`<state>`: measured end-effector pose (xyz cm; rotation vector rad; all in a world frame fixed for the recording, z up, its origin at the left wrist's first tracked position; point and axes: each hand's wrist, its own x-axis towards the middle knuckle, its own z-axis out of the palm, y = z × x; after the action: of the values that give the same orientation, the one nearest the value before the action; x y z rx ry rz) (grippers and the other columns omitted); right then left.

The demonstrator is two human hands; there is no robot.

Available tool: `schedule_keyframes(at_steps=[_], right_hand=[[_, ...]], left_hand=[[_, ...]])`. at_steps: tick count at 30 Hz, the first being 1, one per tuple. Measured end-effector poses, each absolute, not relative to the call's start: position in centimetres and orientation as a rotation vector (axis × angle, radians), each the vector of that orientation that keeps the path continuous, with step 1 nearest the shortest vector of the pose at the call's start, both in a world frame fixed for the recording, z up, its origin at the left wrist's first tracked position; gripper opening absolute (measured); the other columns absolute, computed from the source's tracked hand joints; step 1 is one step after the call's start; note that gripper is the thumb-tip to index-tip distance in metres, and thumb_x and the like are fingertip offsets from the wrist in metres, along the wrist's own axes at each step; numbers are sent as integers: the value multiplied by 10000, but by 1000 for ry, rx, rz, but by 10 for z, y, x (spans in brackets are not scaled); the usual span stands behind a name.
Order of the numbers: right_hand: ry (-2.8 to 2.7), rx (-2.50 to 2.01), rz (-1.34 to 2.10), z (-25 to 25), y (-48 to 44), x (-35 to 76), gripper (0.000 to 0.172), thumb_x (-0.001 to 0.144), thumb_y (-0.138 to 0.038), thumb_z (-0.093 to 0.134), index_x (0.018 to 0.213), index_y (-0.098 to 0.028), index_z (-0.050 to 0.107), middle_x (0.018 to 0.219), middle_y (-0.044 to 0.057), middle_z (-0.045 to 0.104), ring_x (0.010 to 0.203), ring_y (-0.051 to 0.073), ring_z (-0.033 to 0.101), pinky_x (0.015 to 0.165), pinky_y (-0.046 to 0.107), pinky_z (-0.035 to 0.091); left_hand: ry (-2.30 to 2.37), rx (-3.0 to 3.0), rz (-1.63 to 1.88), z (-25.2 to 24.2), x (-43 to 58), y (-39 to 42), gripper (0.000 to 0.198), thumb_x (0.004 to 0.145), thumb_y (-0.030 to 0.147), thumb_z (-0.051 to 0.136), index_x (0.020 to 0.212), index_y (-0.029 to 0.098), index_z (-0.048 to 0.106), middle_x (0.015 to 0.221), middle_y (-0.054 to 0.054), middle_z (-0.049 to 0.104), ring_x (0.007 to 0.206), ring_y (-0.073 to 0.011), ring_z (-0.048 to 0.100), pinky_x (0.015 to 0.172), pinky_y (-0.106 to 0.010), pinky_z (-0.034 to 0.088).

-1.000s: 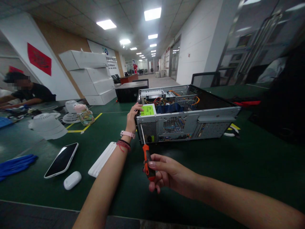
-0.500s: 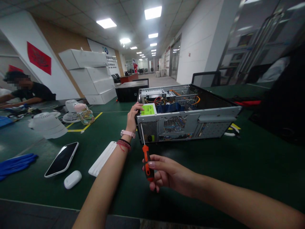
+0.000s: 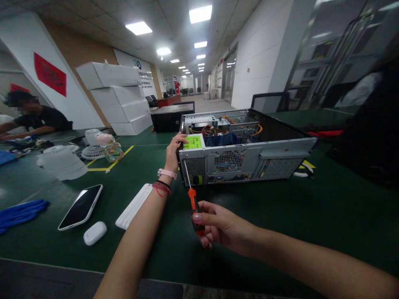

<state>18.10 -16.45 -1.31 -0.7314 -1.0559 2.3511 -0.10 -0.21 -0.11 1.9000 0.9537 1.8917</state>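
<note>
An opened desktop computer case lies on its side on the green table, its rear panel facing me. At its left rear corner sits a power supply with a bright green label. My left hand grips that corner, its fingers over the edge beside the label. Between thumb and fingers, my right hand holds an orange and black screwdriver. The shaft slants up and its tip meets the rear panel near the upper left corner. The screw head itself is too small to make out.
Left of my forearm lie a white slab-like object, a phone, a white earbud case and blue gloves. Farther back are a clear jug, stacked white boxes and a black computer tower. A person sits far left.
The screwdriver's handle has turned about its axis and swung slightly right, with my right hand's fingers shifting along. Its tip stays at the same spot. My left hand holds its place.
</note>
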Motion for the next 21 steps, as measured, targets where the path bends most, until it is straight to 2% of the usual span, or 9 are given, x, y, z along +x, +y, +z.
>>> schedule_keyframes(at_steps=[21], right_hand=[[-1043,-678,2336,-11,-168,182,409,701,-332,723,958,-190,437,686,-50,570,493,66,573,497,185,443]], left_hand=[[943,1901,1888,-3,-2,0,330,843,274,300,730,197,600,1046,-41,657,1222,-211,473,1102,-431,284]])
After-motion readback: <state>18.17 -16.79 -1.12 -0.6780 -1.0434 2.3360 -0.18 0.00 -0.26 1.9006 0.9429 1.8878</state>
